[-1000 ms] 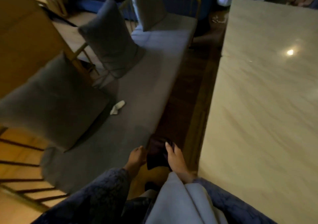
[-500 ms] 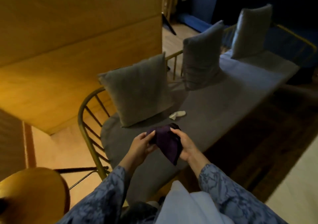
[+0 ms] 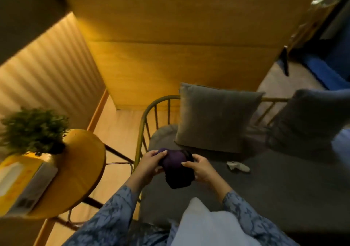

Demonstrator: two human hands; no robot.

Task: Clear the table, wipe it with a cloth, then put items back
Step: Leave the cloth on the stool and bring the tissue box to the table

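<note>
Head view looked down at two hands holding a dark purple cloth (image 3: 177, 167) over the near end of a grey bench (image 3: 284, 185). The left hand (image 3: 149, 163) gripped the left side of the cloth, with its thumb on top and its fingers curled under. The right hand (image 3: 200, 168) gripped the right side, with its thumb pressed on top and its fingers curled round the edge. The cloth was bunched up between the hands, and one corner hung down below them. It was up in the air and not touching the bench.

Both arms wore blue patterned sleeves (image 3: 113, 215). A grey pillow (image 3: 214, 117) leaned on the bench's metal back rail (image 3: 149, 111), and a second pillow (image 3: 310, 121) stood to the right of it. A small white scrap (image 3: 237, 166) lay on the seat, just right of the hands. On the left stood a round wooden table (image 3: 83, 170). A green plant (image 3: 34, 128) and a yellow box (image 3: 20, 181) sat on it. A wooden wall (image 3: 170, 37) rose behind the bench.
</note>
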